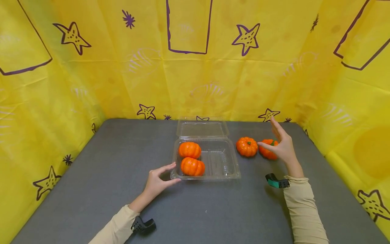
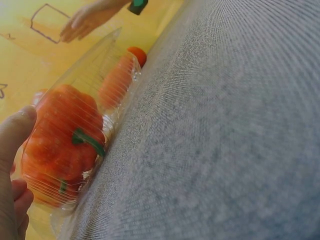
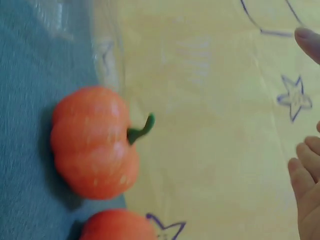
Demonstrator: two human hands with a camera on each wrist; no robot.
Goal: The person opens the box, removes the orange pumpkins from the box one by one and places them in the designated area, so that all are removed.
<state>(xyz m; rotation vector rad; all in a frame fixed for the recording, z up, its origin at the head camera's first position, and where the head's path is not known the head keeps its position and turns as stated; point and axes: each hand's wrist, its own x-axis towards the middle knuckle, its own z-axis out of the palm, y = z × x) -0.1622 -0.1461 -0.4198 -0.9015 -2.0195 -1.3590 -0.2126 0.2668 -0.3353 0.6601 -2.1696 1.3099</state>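
Note:
A clear plastic container (image 1: pixel 217 162) lies with its lid folded back, and two orange pumpkins (image 1: pixel 190 149) (image 1: pixel 192 166) sit in its left half. At its front left corner is the left hand (image 1: pixel 156 183), thumb and fingers spread around the corner; the left wrist view shows the thumb and fingers (image 2: pixel 17 135) close by the clear wall. The right hand (image 1: pixel 284 147) is raised with thumb and fingers apart, holding nothing, above the right-hand pumpkin (image 1: pixel 267 149), partly hiding it. Another pumpkin (image 1: pixel 247 146) stands between that one and the container; its green stem shows in the right wrist view.
The grey table (image 1: pixel 210 210) runs back to a yellow cloth (image 1: pixel 189 78) with purple drawings, which also hangs on both sides. The folded-back lid (image 1: pixel 202 128) reaches near the table's rear edge. Each wrist wears a black strap (image 1: pixel 143 224).

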